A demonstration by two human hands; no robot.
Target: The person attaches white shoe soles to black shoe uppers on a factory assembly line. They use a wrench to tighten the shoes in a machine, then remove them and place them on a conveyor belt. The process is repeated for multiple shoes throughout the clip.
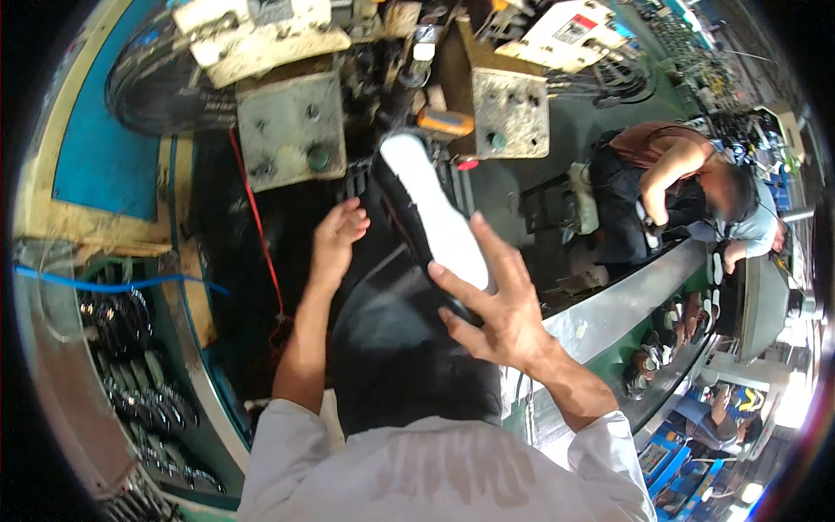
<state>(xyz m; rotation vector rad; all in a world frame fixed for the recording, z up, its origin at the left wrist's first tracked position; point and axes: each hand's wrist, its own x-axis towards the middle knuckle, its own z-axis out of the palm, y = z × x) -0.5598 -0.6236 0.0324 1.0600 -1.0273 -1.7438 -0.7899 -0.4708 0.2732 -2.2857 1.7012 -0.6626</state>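
A shoe [439, 217] with a white sole and dark upper lies sole up, its long axis running from the machine toward me. My right hand [500, 309] is on its near end, with fingers spread across the sole and around the edge. To the left of the shoe, my left hand [339, 233] is raised and holds nothing; its fingers are loosely bent and apart. The far end of the shoe meets the machine [404, 96], whose contact with it is partly hidden.
Metal control boxes [291, 126] flank the machine, and an orange-handled tool [445, 121] lies between them. Racks of dark shiny parts [143, 374] stand at left. A metal-edged conveyor [626, 300] carrying shoes runs at right. Beyond it, a co-worker [665, 183] bends forward.
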